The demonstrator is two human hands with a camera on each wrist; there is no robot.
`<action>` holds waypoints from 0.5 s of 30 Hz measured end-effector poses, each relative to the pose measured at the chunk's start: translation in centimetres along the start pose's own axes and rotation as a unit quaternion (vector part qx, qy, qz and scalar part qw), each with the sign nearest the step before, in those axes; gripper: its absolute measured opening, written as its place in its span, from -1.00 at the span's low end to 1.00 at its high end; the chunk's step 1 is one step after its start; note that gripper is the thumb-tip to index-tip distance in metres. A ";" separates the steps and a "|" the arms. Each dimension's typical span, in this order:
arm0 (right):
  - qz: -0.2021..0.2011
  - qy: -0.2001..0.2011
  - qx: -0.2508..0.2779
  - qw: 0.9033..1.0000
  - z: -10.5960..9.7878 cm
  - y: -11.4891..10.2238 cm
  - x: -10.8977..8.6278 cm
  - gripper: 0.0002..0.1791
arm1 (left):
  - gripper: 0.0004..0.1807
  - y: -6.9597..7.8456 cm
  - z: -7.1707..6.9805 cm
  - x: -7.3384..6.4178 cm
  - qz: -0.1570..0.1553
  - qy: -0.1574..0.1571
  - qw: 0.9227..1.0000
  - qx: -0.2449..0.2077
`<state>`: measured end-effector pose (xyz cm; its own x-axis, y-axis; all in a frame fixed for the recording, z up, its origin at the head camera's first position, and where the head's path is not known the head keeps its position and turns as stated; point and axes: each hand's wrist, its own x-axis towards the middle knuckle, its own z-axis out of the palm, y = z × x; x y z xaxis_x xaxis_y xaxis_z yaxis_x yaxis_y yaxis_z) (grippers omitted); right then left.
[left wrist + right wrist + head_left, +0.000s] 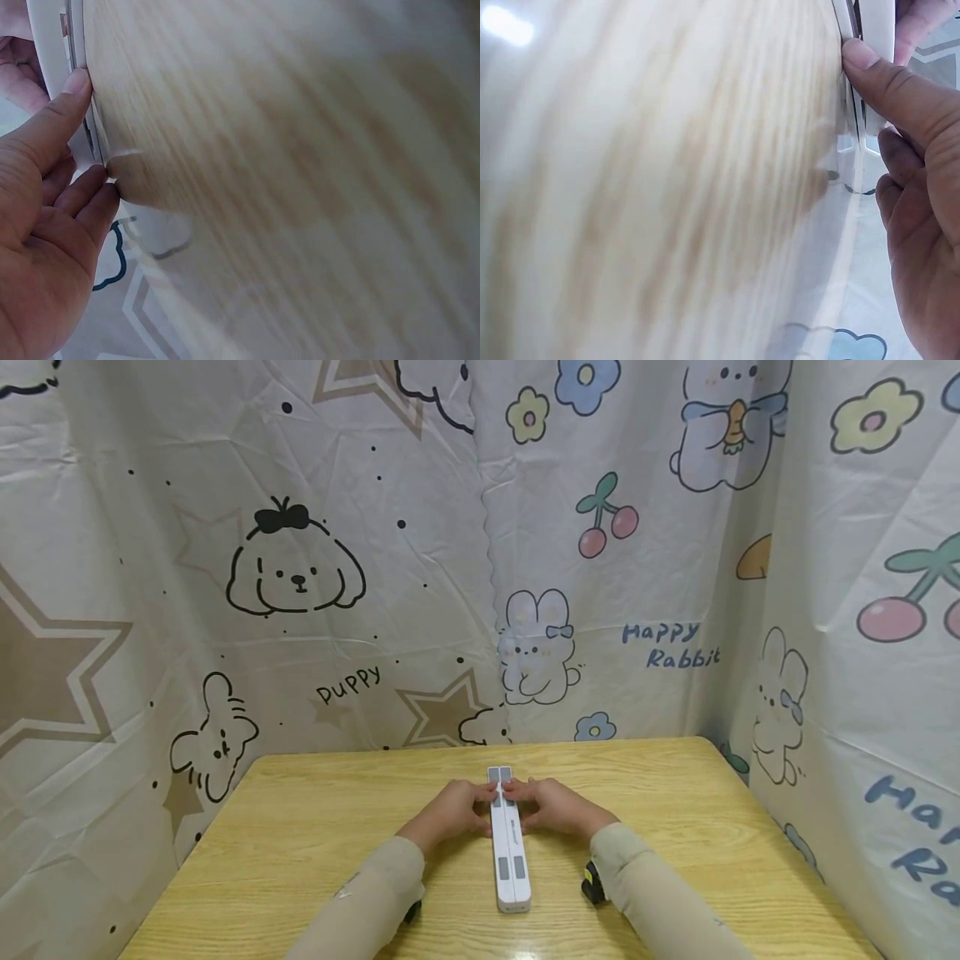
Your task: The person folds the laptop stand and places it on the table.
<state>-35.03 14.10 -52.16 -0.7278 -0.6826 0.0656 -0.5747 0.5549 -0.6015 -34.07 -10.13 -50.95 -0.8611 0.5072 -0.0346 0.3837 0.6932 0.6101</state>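
A long, slim white laptop stand [507,843], folded up, lies lengthwise in front of me. It has grey pads near both ends and small dark print along one bar. My left hand [450,812] grips its left side towards the far end, fingertips reaching the top by the far pads. From the opposite side my right hand [561,806] holds it at the same height, almost mirroring the left. In the left wrist view the left thumb [64,109] presses the stand's edge. The right thumb [881,71] lies against the edge in the right wrist view.
Beneath is a yellow wood-grain table [315,827]. A white curtain [420,568] printed with cartoon animals, flowers and cherries hangs along its back and sides. A black wrist-worn device [592,883] shows beside the right sleeve.
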 end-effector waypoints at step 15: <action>-0.024 -0.031 -0.176 0.984 -0.1 -2.3 -0.8 -0.34 | -0.28 0.6 0.2 -1.0 0.013 -0.024 0.998 0.064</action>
<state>-33.14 13.46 -50.73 -0.6788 -0.7336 0.0326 -0.7098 0.6440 -0.2855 -32.88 -10.09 -50.69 -0.8346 0.5475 -0.0609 0.4471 0.7377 0.5058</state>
